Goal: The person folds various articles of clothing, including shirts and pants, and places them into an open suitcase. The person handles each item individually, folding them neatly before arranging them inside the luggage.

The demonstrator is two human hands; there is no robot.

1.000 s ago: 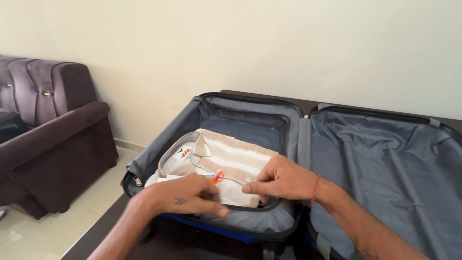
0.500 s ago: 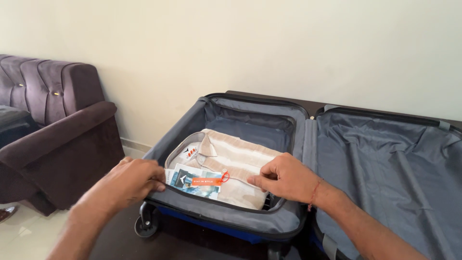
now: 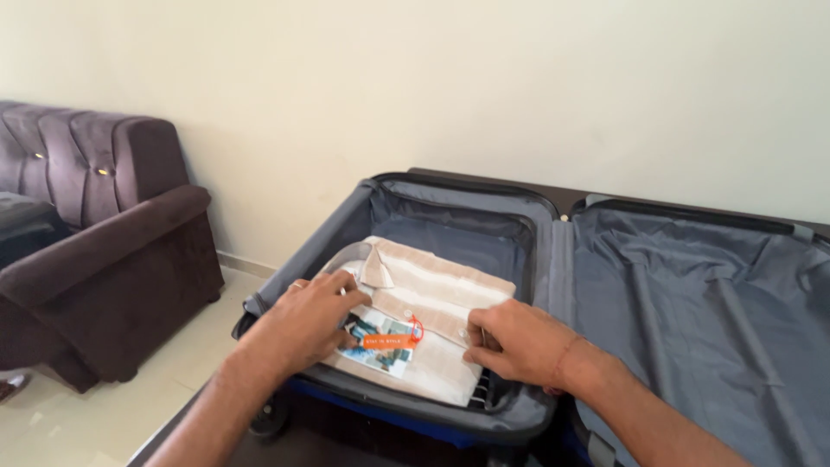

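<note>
A folded beige striped shirt (image 3: 441, 298) with a collar lies inside the left half of an open grey suitcase (image 3: 406, 203). A paper tag with an orange band (image 3: 385, 339) rests on the shirt's near part. My left hand (image 3: 307, 320) lies flat on the shirt's left side, fingers spread and touching the tag. My right hand (image 3: 519, 342) presses on the shirt's right near corner, fingers curled against the fabric. Neither hand lifts the shirt.
The suitcase's right half (image 3: 692, 311) is lined with loose grey fabric and holds nothing visible. A dark purple sofa (image 3: 104, 251) stands at the left against the cream wall. The suitcase sits on a dark surface (image 3: 510, 186) above a pale tiled floor (image 3: 86, 424).
My left hand has moved from the suitcase's left rim back onto the shirt beside the tag. My right hand has stayed on the shirt's right edge.
</note>
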